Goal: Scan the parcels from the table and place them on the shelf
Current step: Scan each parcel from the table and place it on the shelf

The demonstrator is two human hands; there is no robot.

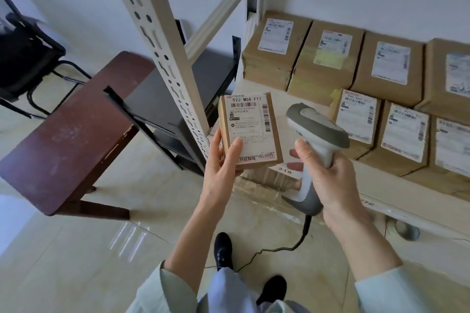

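My left hand (pixel 220 165) holds a small brown cardboard parcel (pixel 250 124) upright, its white shipping label with barcodes facing me. My right hand (pixel 328 175) grips the handle of a grey and white barcode scanner (pixel 316 132), whose head sits just right of the parcel and points away toward the shelf. The scanner's black cable (pixel 292 246) trails down to the floor. The cream shelf board (pixel 381 201) on the right carries several labelled brown parcels (pixel 356 114) in two rows.
A dark red-brown table (pixel 66 140) stands at the left with nothing on it. The shelf's perforated cream upright (pixel 162 40) rises in the middle, with black shelf boards (pixel 162 99) behind it. A black chair (pixel 23 58) is at far left. Pale tiled floor lies below.
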